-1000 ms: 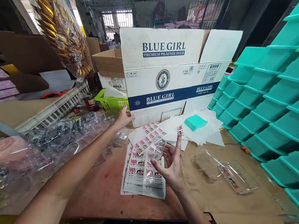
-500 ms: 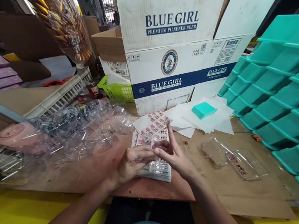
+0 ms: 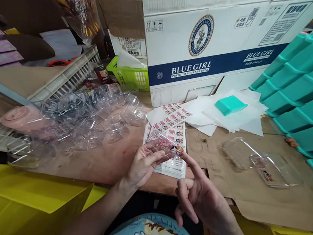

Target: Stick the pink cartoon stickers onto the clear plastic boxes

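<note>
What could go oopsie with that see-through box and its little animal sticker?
Maybe these:
1. The index finger of the right hand is at one end of the cartoon animal sticker, so a push there might wrinkle it.
2. Only the left hand grips the clear plastic box; squeezing hard could bend it.
3. A clear plastic container sits near the front edge of the brown tabletop, so a bump could knock it off.

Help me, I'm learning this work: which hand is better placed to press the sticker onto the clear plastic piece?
Probably the right hand: its index finger reaches the edge of the sticker, and its other fingers hold nothing. The left hand holds the clear plastic piece, so it seems better for steadying.
</note>
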A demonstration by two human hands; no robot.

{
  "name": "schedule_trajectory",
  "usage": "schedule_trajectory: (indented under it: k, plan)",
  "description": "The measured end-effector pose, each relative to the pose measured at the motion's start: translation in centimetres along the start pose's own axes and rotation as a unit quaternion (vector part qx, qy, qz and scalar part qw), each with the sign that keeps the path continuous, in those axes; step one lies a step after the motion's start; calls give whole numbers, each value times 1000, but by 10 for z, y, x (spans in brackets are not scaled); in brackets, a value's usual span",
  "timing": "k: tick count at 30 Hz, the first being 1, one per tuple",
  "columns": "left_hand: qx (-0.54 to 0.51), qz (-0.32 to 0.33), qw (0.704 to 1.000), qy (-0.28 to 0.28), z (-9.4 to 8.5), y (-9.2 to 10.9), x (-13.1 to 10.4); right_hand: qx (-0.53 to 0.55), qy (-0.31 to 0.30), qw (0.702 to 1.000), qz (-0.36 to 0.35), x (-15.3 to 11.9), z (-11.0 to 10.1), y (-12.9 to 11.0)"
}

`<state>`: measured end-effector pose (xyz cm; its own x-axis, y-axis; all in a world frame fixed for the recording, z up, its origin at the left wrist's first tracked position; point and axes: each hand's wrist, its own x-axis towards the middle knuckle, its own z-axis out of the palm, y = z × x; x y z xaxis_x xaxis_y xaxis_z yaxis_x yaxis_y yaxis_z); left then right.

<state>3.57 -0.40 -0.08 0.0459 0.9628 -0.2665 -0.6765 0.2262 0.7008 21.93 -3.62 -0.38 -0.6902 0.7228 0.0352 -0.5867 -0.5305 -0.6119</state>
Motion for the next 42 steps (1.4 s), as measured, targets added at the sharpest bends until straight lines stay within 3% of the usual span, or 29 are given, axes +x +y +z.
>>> schedule_trajectory:
  k: [4,16,42]
  plan:
    - [-4,2,1000,-4,2,-6,0,12,-11,1000,-1,1,-2,7]
    - [17,11,999,-28,3,-10,3,58,38,997,-17,6,-8,28]
    - [30,-1,1000,-1,2,-9,5,34,64,997,-11,13,-13,32]
